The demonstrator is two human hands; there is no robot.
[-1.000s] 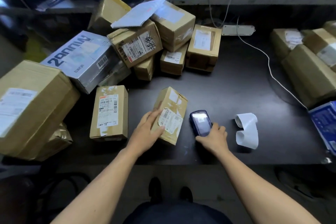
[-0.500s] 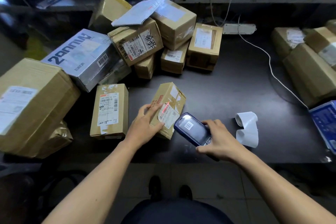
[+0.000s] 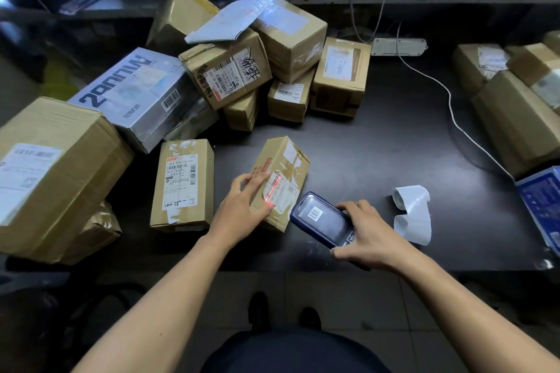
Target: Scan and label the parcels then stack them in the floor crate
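Item: small parcel (image 3: 280, 182), brown carton, lying on the counter (image 3: 378, 145) just in front of you, white shipping label (image 3: 277, 192) facing up

Handling: your left hand (image 3: 242, 209) rested on the near left part of the carton, fingers mostly straight and lightly spread over the top face, steadying it rather than gripping it

Tool: handheld scanner (image 3: 322, 219), dark blue case, held by your right hand (image 3: 366, 235), fingers and thumb curled round its lower half, head tilted toward the label

Change: a second before, the scanner lay flat on the counter under your right hand; half a second before, you had lifted it and aimed it. At this moment a red scan line fell across the label's barcode and a barcode showed on the scanner's screen. The carton itself had turned only slightly under your left hand

Reading: the scan step looked under way or just done for this item; labelling and stacking were still to come

Nearby stock: taped parcel (image 3: 181, 185) just left of your left hand; a pile of cartons (image 3: 257, 70) further back; a curled strip of white label paper (image 3: 413, 212) right of the scanner, apart from it

Floor crate: not in view
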